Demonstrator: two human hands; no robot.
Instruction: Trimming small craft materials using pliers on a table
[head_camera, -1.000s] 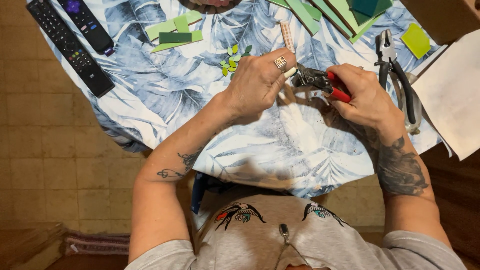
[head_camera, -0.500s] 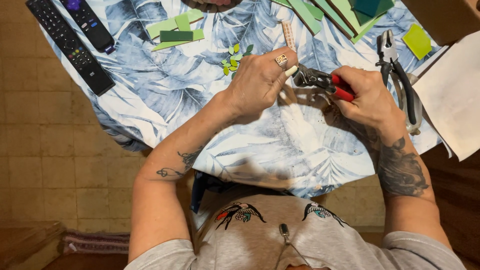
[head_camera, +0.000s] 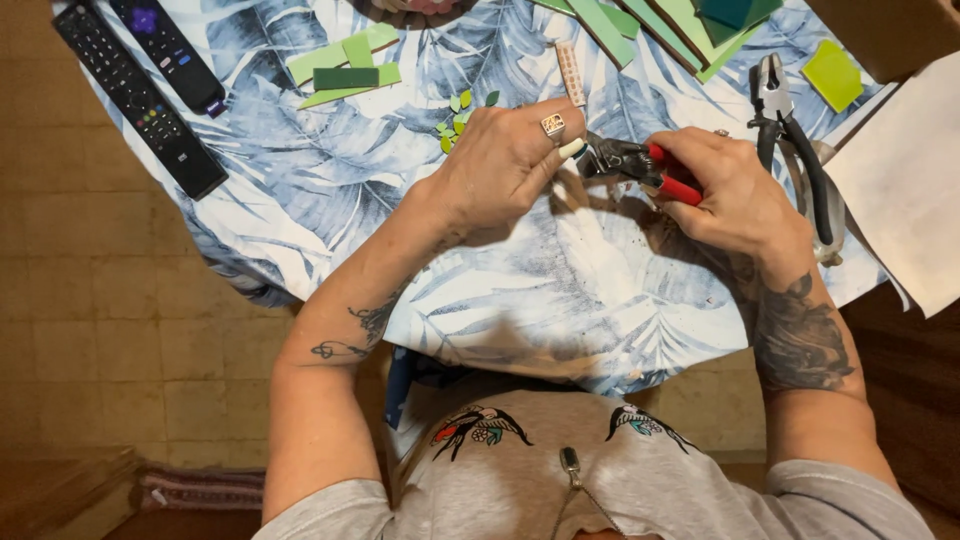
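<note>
Remotes (head_camera: 140, 90) left of nippers (head_camera: 640, 165)

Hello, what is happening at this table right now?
A person works over a table with a blue leaf-print cloth. The right hand grips red-handled nippers, and the left hand pinches something small at their metal tip. Small green pieces lie just beyond the left hand, green strips further back, black pliers to the right.

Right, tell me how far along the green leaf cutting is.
Done: a few small green leaf pieces lie cut on the tablecloth. In hand: right hand squeezes red-handled nippers at a piece hidden in the left hand. Left: uncut green strips remain.
</note>
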